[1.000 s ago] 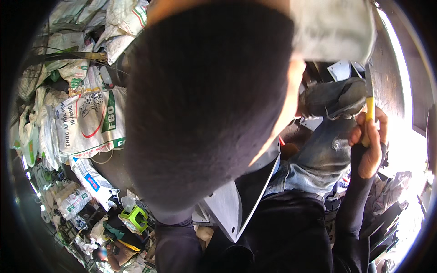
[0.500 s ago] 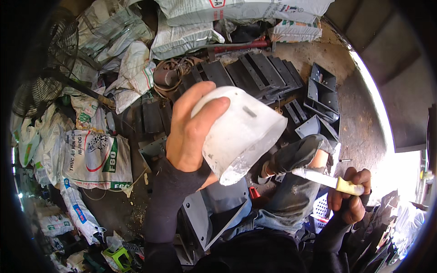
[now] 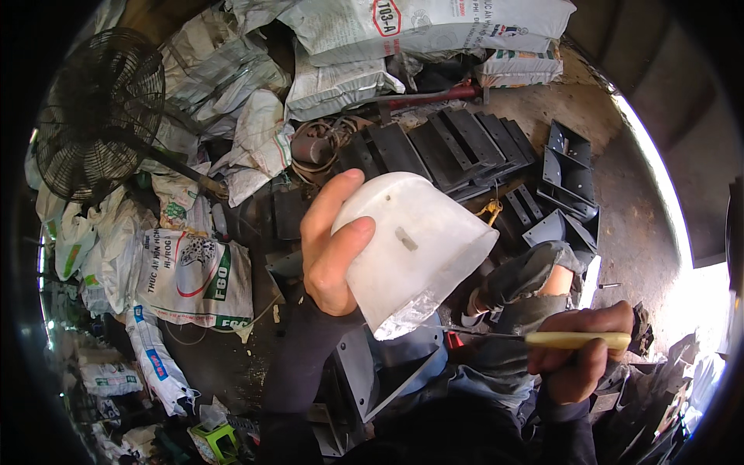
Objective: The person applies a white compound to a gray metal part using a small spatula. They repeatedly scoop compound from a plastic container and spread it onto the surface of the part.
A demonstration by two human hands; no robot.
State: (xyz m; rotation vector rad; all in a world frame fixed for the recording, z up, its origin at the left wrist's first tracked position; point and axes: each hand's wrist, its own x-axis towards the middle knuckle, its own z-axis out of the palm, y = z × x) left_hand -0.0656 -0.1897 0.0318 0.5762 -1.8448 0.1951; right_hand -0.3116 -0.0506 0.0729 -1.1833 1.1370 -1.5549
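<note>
My left hand (image 3: 329,248) grips a white translucent plastic shell (image 3: 415,248), curved like a cut piece of a container, held up in the middle of the view with its jagged lower edge pointing down. My right hand (image 3: 577,353) is closed around the pale yellow handle of a thin tool (image 3: 577,339) lying level, its dark blade (image 3: 484,335) pointing left toward the shell's lower edge. Tip and shell are close; I cannot tell whether they touch. My knee in torn jeans (image 3: 527,279) shows between the hands.
Dark metal brackets (image 3: 465,147) lie stacked on the ground ahead, more at the right (image 3: 570,174). Filled white sacks (image 3: 403,31) pile up at the back and left. A black fan (image 3: 97,116) stands at upper left. A grey metal bracket (image 3: 372,380) rests by my lap.
A dark rounded shape filled the view a second ago; now the ground shows. My left hand holds the shell slightly lower, and the tool has gone from upright to level.
</note>
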